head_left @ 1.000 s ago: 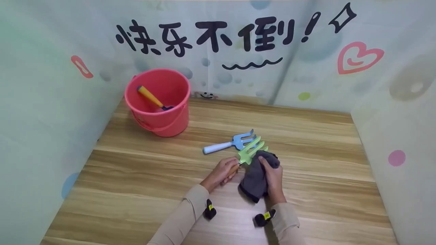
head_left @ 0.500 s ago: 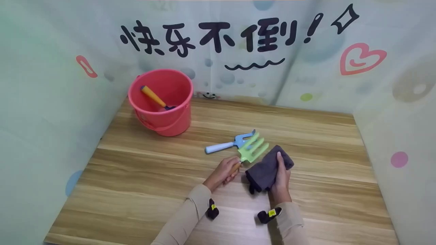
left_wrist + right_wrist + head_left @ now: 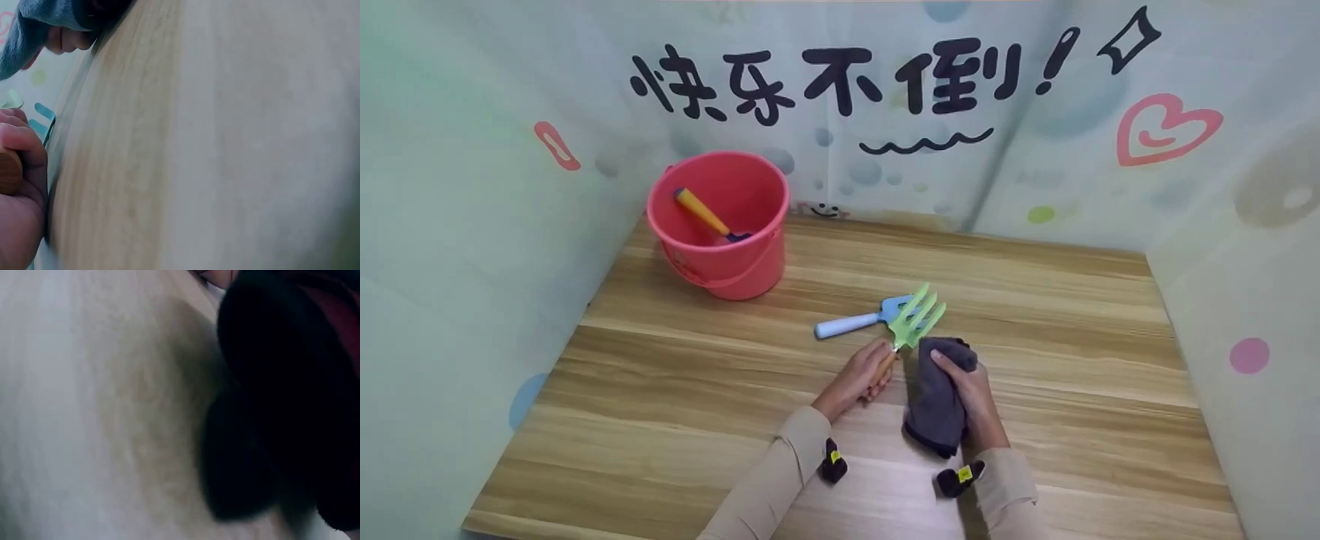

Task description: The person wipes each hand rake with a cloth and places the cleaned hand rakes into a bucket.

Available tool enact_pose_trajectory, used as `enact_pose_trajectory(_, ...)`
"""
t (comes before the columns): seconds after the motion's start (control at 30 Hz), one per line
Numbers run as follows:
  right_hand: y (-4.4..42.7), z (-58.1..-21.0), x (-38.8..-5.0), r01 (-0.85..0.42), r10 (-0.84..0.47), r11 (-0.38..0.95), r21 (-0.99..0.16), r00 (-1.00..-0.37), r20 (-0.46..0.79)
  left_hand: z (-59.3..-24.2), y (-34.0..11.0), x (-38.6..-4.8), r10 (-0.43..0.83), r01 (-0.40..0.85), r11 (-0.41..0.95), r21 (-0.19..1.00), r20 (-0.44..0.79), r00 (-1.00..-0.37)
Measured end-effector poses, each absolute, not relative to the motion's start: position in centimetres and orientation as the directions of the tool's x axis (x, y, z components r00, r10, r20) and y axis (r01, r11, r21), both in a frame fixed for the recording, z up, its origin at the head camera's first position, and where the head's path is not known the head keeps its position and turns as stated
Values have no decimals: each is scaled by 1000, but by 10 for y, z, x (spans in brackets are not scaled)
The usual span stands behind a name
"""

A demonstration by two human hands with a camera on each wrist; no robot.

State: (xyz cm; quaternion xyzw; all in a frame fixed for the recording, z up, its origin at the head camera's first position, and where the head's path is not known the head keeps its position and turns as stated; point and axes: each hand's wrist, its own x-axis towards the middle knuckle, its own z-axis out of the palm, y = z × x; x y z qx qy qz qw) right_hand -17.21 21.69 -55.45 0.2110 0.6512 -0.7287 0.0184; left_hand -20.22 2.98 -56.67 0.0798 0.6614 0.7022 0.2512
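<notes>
My left hand (image 3: 855,380) grips the wooden handle of a small green hand fork (image 3: 913,326), its tines pointing away from me. The handle's round end (image 3: 8,173) shows inside the curled fingers in the left wrist view. My right hand (image 3: 976,391) holds a folded dark grey cloth (image 3: 936,405), thumb on top, just right of and below the tines. Whether cloth and fork touch is unclear. Beneath the green fork lies a light blue hand fork (image 3: 847,325), its head partly covered. In the right wrist view the cloth (image 3: 270,382) is dark and blurred, hiding the fingers.
At the back left of the wooden table (image 3: 675,420) stands a pink bucket (image 3: 735,274). A tool with a yellow handle (image 3: 703,214) leans inside it. Printed fabric walls (image 3: 840,180) enclose the back and both sides.
The cloth covered part of the green tines, swung away to the right, then came back left beside the fork. The green fork has tilted to point more directly away from me.
</notes>
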Motion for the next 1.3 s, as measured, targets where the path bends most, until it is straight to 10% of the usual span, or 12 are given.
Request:
enact_pose_trajectory(0.53,197,-558,-176,304,356,90,-949,-899,-254,-569,30,-198,463,-212,74,975,-222,-858)
enact_pose_trajectory(1.3,206,-561,-176,297,525,-11,-955,-811,-258,-568,29,-198,448,-161,82,984,-181,-876)
